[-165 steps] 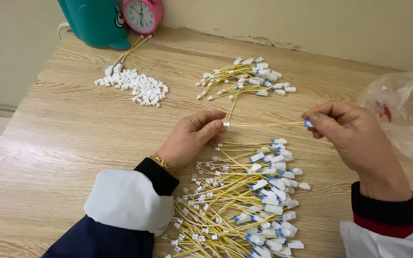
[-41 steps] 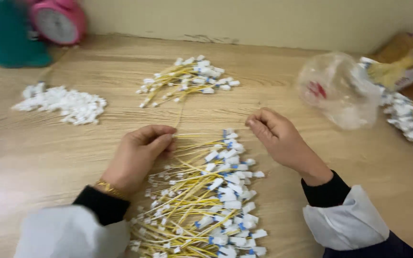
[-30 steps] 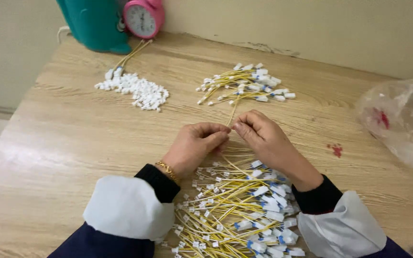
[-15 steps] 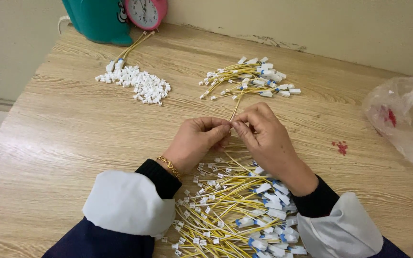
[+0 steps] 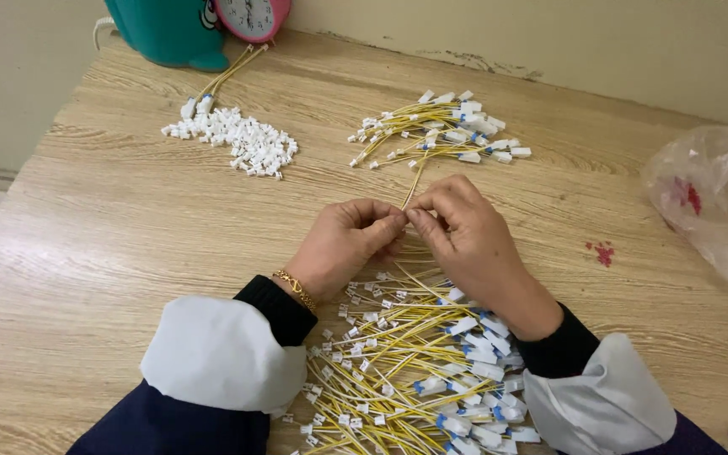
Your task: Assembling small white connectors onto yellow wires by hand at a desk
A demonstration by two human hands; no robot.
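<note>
1. Pinching a single yellow wire at mid-frame, the left hand and right hand are seen meeting fingertip to fingertip above the wooden table; fingers of both are closed narrowly on the wire's near end, and whether a small connector is also held there cannot be told.

2. The wire is stretched away from the fingertips toward the upper middle of the frame, where its far end is lost in a smaller pile of finished wires.

3. Judged from the grip, the step in hand is the fitting or checking of one wire's end; the next move would call for a steady pinch and close alignment of very small parts, and for the wire to be kept apart from the rest.

4. Below the hands, at lower centre, a large heap of yellow wires with white and blue ends is spread between the two sleeves.

5. At upper left, a mound of loose white connectors is laid out, with a teal object and a pink clock behind it.

6. At the right edge, a crumpled clear plastic bag is seen.
</note>
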